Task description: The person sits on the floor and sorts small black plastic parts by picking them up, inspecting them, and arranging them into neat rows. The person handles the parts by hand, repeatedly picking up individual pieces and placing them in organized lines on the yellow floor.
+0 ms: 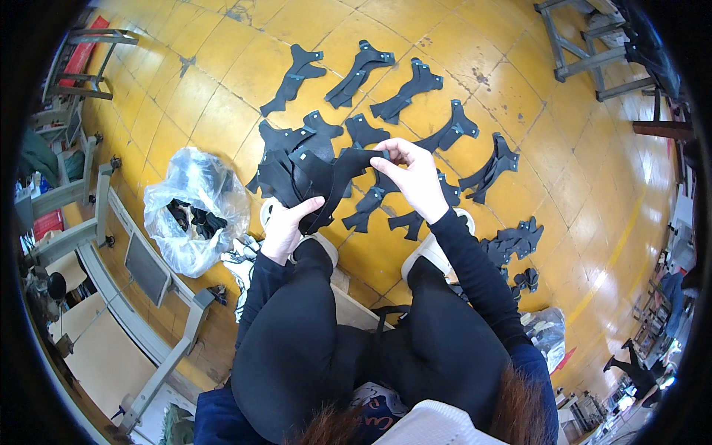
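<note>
A bundle of dark cut fabric pieces (300, 174) hangs in front of my knees. My left hand (285, 228) is closed round its lower end, thumb on top. Between the thumb and fingers of my right hand (412, 176) is the narrow tip of one dark piece, which stretches across from the bundle. Small pale labels show on several pieces. Beyond my hands, more dark fabric pieces (361, 74) lie on the floor in small overlapping stacks. The bundle hides part of the stacks behind it.
A clear plastic bag (196, 211) with dark pieces inside stands left of my legs. Metal machine frames (159, 271) line the left side. A scrap pile (513, 241) and another plastic bag (545, 337) lie to the right. Yellow floor tiles (512, 96) surround the stacks; a metal stand (586, 63) is far right.
</note>
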`<state>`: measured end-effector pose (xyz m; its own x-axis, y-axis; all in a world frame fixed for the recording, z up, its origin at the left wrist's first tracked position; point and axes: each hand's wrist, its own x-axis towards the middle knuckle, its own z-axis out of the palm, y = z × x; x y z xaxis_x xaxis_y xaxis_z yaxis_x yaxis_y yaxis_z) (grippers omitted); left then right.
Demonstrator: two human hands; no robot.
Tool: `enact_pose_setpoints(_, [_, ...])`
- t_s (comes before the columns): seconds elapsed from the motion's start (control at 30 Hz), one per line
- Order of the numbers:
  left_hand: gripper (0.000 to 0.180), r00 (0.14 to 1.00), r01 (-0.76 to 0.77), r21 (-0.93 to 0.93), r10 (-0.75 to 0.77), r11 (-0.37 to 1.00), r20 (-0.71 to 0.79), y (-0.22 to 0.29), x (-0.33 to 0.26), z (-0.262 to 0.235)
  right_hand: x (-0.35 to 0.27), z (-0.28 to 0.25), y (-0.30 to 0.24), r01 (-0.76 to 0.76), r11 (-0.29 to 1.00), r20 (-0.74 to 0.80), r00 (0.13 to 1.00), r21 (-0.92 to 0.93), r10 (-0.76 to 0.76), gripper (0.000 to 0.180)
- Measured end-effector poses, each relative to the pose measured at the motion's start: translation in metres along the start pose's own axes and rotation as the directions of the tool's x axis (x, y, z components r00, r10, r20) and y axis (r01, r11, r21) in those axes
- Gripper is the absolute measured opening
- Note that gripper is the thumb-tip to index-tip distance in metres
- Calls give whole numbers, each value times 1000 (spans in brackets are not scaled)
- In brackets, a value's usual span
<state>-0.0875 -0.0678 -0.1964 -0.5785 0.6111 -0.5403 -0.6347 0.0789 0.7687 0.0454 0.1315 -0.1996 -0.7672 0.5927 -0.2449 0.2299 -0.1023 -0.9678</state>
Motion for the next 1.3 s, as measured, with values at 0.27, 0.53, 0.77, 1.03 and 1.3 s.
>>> enact_pose_setpoints(0.27, [53,998,28,33,-29,999,50,-1,-1,-7,0,5,9,-2,994,-53,999,105,8,13])
enact_pose_setpoints(0.53, [48,981,98,-120,-76,988,178,8,-10,-5,-2,-4,1,-58,944,-43,996,325,76,15])
enact_pose_setpoints(0.77, [42,993,27,-90,-17,996,118,0,-9,-12,-3,-13,3,-30,932,-93,993,361,68,14])
enact_pose_setpoints(1.03, [46,995,-84,-128,90,988,43,0,-5,-15,-6,-19,4,-30,905,-119,989,425,89,14])
enact_pose_setpoints(1.3, [51,994,-67,-148,78,987,70,-1,-5,-14,-9,-40,22,-10,909,-133,989,418,72,16])
